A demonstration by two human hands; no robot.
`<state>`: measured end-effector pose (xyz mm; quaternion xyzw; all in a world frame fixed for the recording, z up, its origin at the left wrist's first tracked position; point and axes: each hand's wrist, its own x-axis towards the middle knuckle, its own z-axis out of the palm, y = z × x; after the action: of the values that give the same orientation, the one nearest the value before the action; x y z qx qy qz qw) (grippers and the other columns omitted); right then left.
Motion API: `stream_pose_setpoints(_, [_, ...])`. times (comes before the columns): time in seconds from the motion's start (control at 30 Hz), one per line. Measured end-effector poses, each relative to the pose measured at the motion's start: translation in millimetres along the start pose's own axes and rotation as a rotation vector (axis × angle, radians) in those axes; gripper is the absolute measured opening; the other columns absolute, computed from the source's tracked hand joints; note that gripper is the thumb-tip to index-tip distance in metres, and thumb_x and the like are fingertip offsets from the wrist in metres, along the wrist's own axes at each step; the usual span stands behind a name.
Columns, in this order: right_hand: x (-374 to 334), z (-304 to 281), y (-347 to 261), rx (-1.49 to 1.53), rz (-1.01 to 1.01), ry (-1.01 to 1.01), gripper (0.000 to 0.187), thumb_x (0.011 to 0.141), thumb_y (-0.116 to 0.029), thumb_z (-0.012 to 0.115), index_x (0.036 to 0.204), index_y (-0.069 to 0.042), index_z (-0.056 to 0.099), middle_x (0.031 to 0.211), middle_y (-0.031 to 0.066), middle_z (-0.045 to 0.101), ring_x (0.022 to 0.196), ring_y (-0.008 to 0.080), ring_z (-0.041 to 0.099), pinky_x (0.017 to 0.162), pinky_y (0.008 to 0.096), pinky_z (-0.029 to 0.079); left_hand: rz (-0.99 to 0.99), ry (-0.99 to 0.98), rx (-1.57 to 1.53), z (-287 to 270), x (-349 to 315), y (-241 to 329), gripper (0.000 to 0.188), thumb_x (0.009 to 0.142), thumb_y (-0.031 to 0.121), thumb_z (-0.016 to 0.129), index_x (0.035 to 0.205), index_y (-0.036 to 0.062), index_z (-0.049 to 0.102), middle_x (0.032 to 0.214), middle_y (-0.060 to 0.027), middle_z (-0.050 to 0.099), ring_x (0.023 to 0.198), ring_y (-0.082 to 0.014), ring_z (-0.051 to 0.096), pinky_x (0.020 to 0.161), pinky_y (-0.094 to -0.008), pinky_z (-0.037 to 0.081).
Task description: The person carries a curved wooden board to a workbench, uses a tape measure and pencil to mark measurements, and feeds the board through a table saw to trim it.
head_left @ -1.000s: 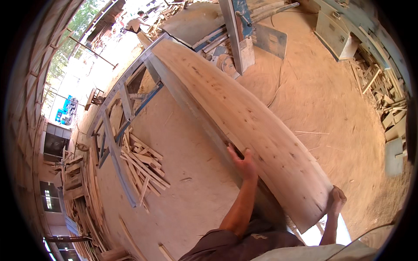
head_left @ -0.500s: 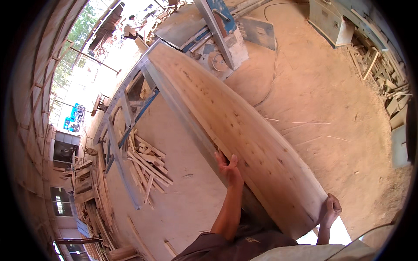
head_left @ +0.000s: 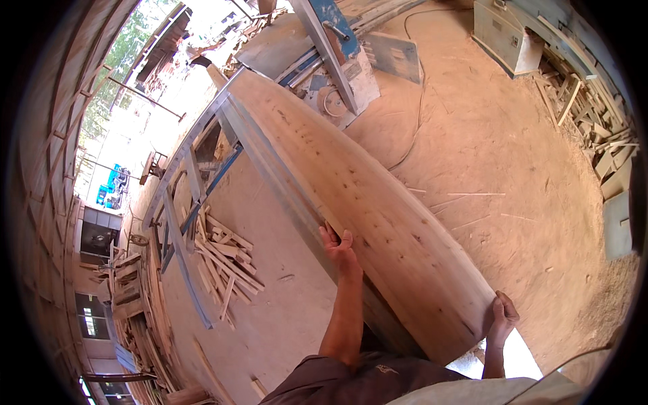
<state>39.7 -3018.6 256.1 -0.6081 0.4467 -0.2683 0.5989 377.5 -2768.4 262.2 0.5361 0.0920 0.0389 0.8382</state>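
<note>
A long, wide wooden plank (head_left: 378, 209) with dark knots runs from close to my body away to the upper left. It lies along a grey metal machine table (head_left: 270, 182). At the plank's left edge, my left hand (head_left: 339, 248) has its thumb on the upper face and its fingers against the side. My right hand (head_left: 502, 317) is closed around the near right corner, thumb on top; its fingers underneath are partly hidden. The plank's far end rests by the pale metal edge of the machine.
A blue-and-grey machine (head_left: 331, 67) with a slanted post stands beyond the plank. Cut wood strips (head_left: 229, 263) lie heaped on the left floor, and offcuts (head_left: 601, 128) are piled far right. A cable (head_left: 420, 121) crosses the sandy floor. Stacked timber (head_left: 138, 297) lines the left wall.
The plank has slid a little forward, away from me, toward the upper left. Both hands have moved with it, keeping their holds. The view has shifted slightly.
</note>
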Motion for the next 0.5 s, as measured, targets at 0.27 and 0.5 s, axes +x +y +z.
stream_pose_setpoints(0.27, [-5.3,-17.5,-3.8,-0.013,0.020,0.077,0.028,0.096,-0.013,0.062,0.112,0.009,0.070,0.105,0.0105,0.071,0.098,0.0166,0.061,0.091,0.0298,0.046,-0.063,0.016,-0.008,3.4,-21.5,-5.7,0.075,0.092,-0.011,0.051,0.157,-0.0027,0.014,0.161,-0.0110,0.032,0.142,-0.0213,0.038,0.116,-0.0323,0.030])
stream_pose_setpoints(0.5, [2.5,25.2,-16.4,0.131,0.065,0.056,0.023,0.095,-0.009,0.064,0.110,0.007,0.071,0.093,0.0033,0.067,0.086,0.0098,0.057,0.079,0.0252,0.045,0.000,-0.036,0.029,8.3,14.4,2.0,0.059,0.091,-0.010,0.049,0.148,-0.0032,0.036,0.151,-0.0096,0.044,0.136,-0.0206,0.043,0.113,-0.0310,0.030])
